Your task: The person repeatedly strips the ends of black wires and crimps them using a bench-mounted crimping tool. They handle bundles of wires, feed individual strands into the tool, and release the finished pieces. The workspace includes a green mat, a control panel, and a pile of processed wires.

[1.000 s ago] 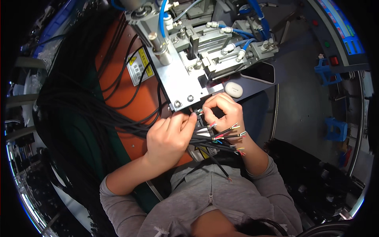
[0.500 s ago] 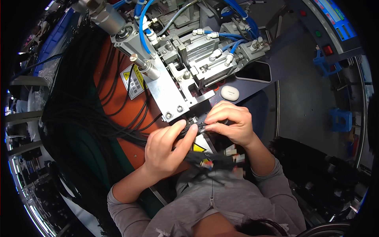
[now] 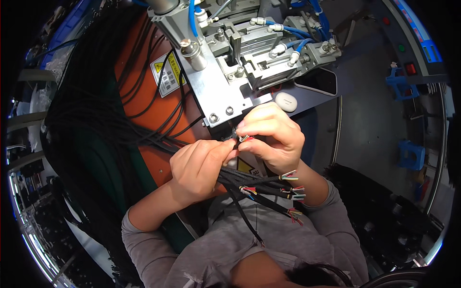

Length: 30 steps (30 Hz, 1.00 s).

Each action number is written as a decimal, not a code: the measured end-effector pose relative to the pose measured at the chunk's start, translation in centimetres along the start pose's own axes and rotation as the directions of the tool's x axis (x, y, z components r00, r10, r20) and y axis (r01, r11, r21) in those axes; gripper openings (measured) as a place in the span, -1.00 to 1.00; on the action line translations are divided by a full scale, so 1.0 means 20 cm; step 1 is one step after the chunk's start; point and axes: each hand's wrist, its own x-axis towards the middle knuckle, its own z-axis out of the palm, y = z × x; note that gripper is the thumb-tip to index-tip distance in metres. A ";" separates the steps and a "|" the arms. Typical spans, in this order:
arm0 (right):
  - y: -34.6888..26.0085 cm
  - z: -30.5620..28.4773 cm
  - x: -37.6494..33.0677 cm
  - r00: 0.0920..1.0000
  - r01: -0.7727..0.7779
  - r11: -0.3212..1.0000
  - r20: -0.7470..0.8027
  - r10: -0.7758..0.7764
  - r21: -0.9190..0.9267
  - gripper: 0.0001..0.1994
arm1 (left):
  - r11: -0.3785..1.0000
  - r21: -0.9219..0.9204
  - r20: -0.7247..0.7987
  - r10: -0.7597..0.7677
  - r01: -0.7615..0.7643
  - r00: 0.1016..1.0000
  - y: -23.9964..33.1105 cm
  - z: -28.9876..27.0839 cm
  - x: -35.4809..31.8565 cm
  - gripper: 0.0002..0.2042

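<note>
Just in front of the metal fixture [image 3: 211, 98], my left hand [image 3: 199, 165] is closed in a pinch on a black cable. Colored wires [image 3: 246, 138], among them red, green and white, fan out at that cable's end. My right hand [image 3: 276, 137] pinches these wires between thumb and fingers; the fingertips hide part of them. Below my hands, a bundle of black sleeved cables [image 3: 259, 188] hangs over my lap, with several stripped ends showing colored wires. A yellow warning label [image 3: 245, 166] lies partly hidden behind my hands.
A large heap of black cables [image 3: 91, 105] lies on the left, over an orange surface [image 3: 149, 108]. Blue air tubes [image 3: 302, 45] run along the fixture. Beside it rest a white rounded case [image 3: 286, 102] and a phone [image 3: 319, 82]. A control panel [image 3: 408, 48] stands at far right.
The view has shifted, so the fixture sits higher and further right. A cable end with colored wires now shows between my fingers, and the blurred bundle over my lap has become sharp.
</note>
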 end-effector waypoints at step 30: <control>0.04 -0.09 -0.05 0.961 -0.149 0.869 0.139 0.240 -0.471 -0.95 | 0.960 0.279 0.234 -0.059 -0.008 0.971 0.05 0.07 -0.02 -0.64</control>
